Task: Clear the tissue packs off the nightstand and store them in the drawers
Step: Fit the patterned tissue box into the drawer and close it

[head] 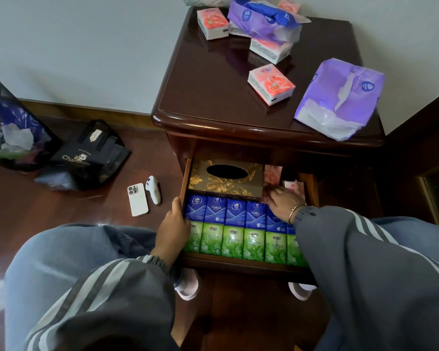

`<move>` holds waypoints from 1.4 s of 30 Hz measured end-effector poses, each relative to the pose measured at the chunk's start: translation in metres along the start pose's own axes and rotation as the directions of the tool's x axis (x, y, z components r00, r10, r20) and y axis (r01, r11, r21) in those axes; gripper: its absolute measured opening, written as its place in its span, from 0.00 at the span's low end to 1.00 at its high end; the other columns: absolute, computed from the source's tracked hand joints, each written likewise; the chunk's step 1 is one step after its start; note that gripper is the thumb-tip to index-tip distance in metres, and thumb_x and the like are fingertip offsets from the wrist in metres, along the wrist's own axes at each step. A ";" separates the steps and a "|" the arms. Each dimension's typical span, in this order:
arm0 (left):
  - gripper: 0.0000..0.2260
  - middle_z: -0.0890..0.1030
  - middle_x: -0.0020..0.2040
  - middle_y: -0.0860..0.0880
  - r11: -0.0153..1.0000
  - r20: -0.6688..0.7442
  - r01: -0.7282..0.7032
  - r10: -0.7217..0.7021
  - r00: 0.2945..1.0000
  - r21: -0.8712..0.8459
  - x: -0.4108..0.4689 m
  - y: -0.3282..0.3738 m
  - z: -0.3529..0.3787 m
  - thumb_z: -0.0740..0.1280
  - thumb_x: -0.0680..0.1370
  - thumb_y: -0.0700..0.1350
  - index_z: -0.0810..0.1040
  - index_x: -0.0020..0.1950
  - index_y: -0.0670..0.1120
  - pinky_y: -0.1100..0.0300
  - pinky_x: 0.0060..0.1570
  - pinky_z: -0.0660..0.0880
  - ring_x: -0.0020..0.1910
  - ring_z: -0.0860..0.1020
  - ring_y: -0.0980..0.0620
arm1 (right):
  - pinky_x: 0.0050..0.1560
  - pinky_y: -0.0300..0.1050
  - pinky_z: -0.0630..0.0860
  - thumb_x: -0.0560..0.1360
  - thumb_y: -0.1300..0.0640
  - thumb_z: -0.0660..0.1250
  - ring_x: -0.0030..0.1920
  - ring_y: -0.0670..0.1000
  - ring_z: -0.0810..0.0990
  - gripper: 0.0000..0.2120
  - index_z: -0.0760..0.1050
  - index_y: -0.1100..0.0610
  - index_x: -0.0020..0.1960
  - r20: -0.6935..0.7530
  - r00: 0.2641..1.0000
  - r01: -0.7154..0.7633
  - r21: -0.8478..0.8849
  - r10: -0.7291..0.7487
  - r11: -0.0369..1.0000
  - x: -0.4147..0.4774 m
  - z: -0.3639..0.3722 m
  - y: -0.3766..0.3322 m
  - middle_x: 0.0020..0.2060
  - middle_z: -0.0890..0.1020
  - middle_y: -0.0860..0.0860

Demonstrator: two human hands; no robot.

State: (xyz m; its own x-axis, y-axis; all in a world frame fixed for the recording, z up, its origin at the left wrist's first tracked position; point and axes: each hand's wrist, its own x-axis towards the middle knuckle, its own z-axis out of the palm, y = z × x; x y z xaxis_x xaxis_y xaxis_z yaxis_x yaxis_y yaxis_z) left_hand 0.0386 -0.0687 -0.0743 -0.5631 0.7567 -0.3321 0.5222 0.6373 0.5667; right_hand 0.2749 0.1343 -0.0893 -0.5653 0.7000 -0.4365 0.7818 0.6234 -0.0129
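Note:
The dark wooden nightstand (213, 92) has its top drawer (185, 178) pulled out. Inside lie a row of blue tissue packs (226, 211), a row of green packs (233, 243) and a gold tissue box (226, 177). My left hand (174, 224) grips the drawer's left wall. My right hand (284, 201) reaches into the drawer's back right corner and presses on a pink tissue pack (290, 185); its grip is partly hidden. On the top lie pink packs (270, 84) (212, 22) (269, 49) and two purple tissue bags (337, 100) (264, 19).
On the floor to the left lie a white phone (138, 200) and a small white device (154, 190). Farther left stand a black shopping bag (91, 153) and a mesh bin (8, 127). My knees frame the drawer; slippers (188, 287) show beneath it.

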 end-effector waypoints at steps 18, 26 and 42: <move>0.22 0.78 0.55 0.38 1.000 -0.008 -0.004 0.004 1.000 0.006 0.002 -0.003 0.002 0.58 0.77 0.39 0.59 0.69 0.50 0.53 0.41 0.68 0.49 0.78 0.36 | 0.72 0.52 0.56 0.77 0.53 0.55 0.73 0.52 0.61 0.21 0.66 0.57 0.69 -0.100 0.991 -0.085 -0.004 0.084 0.996 0.009 -0.004 -0.007 0.72 0.66 0.54; 0.20 0.78 0.55 0.38 1.000 0.003 0.002 -0.002 1.000 0.007 0.001 -0.002 0.002 0.58 0.77 0.39 0.59 0.68 0.49 0.52 0.42 0.71 0.49 0.78 0.36 | 0.74 0.58 0.45 0.79 0.55 0.53 0.76 0.50 0.53 0.22 0.61 0.55 0.73 -0.065 0.996 -0.059 0.008 0.060 0.998 0.003 0.003 -0.005 0.75 0.60 0.51; 0.21 0.76 0.57 0.38 1.000 0.019 0.018 -0.018 1.000 0.002 -0.002 0.002 -0.002 0.58 0.78 0.40 0.58 0.70 0.49 0.46 0.49 0.75 0.51 0.78 0.37 | 0.61 0.49 0.70 0.76 0.65 0.55 0.67 0.59 0.70 0.27 0.54 0.63 0.73 -0.055 0.958 -0.284 -0.081 0.280 0.956 -0.029 -0.014 0.007 0.71 0.64 0.61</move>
State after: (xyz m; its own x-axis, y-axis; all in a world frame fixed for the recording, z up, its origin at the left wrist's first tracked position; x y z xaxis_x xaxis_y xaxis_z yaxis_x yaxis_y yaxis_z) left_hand 0.0398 -0.0689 -0.0711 -0.5602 0.7475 -0.3569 0.5132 0.6514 0.5588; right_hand 0.2931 0.1226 -0.0641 -0.3377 0.8646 -0.3721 0.8862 0.4253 0.1839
